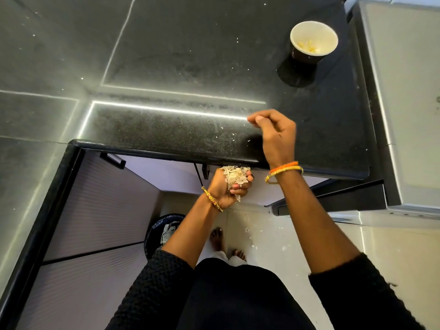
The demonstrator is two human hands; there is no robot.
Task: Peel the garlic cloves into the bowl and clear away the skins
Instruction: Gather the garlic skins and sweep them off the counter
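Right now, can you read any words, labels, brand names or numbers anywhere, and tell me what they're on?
No text can be read anywhere.
The bowl shows no print.
Crumpled wrappers in the bin show light and dark patches, too small and blurred to tell whether they are print.
The bangles show no writing.

The bowl [313, 41] sits at the far right of the counter [190, 67], with peeled cloves [309, 46] in it. The right hand [276, 134] is over the counter's near edge, well in front of the bowl. The left hand [228, 186] is just under that edge, holding a pile of skins [234, 175]. There's a bin [162, 232] on the floor [273, 246] down left, and loose skin bits [252, 236] on the floor to its right.
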